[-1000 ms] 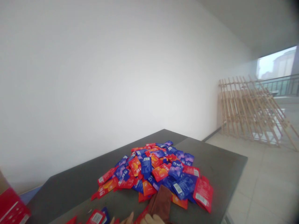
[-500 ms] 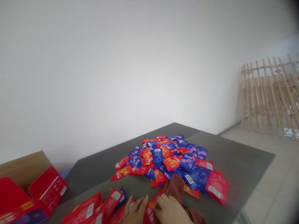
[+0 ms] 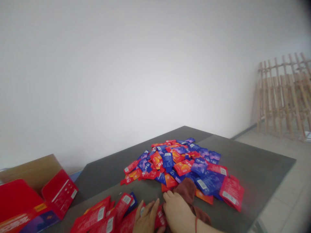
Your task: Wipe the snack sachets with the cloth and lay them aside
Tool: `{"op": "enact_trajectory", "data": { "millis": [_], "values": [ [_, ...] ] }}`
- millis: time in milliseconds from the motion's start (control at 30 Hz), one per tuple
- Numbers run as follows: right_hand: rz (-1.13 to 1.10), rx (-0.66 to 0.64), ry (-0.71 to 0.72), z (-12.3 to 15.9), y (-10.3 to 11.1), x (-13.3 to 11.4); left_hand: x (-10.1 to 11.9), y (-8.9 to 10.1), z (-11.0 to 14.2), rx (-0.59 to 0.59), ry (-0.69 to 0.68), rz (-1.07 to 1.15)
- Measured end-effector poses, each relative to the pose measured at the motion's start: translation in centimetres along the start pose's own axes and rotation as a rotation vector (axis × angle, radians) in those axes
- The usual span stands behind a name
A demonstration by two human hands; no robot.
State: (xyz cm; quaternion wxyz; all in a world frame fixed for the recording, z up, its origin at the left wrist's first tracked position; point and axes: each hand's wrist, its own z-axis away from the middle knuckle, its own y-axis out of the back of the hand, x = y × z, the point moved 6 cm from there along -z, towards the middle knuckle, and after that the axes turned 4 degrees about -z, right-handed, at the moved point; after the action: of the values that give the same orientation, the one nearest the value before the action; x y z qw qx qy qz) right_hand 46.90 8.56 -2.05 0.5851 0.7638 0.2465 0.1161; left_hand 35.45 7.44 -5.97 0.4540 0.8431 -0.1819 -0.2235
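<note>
My left hand (image 3: 146, 217) lies on a red packet (image 3: 126, 223) at the bottom of the view, its fingers stretched and a little apart. Close on its right, my right hand (image 3: 179, 212) has its fingers curled down on a brown cloth (image 3: 186, 190); part of the cloth is hidden under the palm. A red cord circles the right wrist. To the left of my hands lies a loose group of red packets (image 3: 96, 216), with a dark blue packet (image 3: 131, 202) among them. Beyond the hands spreads a heap of red, orange and blue packets (image 3: 167, 161).
An open red and purple cardboard box (image 3: 60, 197) stands at the lower left, flaps up. The dark grey table (image 3: 264, 165) runs up against a white wall (image 3: 136, 81). Wooden lattice frames (image 3: 283, 97) lean at the far right above a tiled floor (image 3: 282, 191).
The view has swung down and left, bringing both hands and the red box into sight. My right hand stays at the brown cloth, my left on the red packets.
</note>
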Motion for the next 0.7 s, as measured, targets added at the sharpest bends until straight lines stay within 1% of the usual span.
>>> {"op": "enact_trajectory", "data": {
  "millis": [100,167,200,267,367,433,467,533,633,700],
  "values": [
    [-0.010,-0.011,0.121,0.2,-0.6,-1.1,-0.1,0.1,0.0,-0.008,-0.002,-0.006],
    [-0.026,-0.022,0.158,0.9,-0.3,-0.7,-0.2,0.1,0.0,-0.037,-0.049,0.009],
    [-0.037,-0.025,0.145,1.5,0.0,-0.2,-0.2,0.1,0.0,-0.059,-0.073,0.025],
    [-0.052,-0.020,0.069,2.7,0.8,1.5,-0.4,0.1,0.0,-0.093,-0.065,0.055],
    [-0.023,-0.017,-0.101,4.1,1.7,3.9,-0.7,0.5,-0.4,-0.107,0.043,0.091],
    [0.023,-0.005,-0.175,4.1,2.0,4.5,-0.3,0.9,-0.8,-0.135,0.035,0.115],
    [0.044,0.000,-0.194,3.8,2.1,4.4,-0.2,1.1,-1.0,-0.150,0.022,0.119],
    [0.073,0.004,-0.180,2.7,1.9,3.3,0.0,1.5,-1.3,-0.169,0.010,0.105],
    [0.072,0.000,-0.097,1.0,1.1,0.8,-0.1,1.8,-1.4,-0.166,-0.004,0.063],
    [0.056,0.019,0.000,0.5,0.5,-0.8,-0.1,1.8,-1.1,-0.151,-0.033,0.058]
  ]
}}
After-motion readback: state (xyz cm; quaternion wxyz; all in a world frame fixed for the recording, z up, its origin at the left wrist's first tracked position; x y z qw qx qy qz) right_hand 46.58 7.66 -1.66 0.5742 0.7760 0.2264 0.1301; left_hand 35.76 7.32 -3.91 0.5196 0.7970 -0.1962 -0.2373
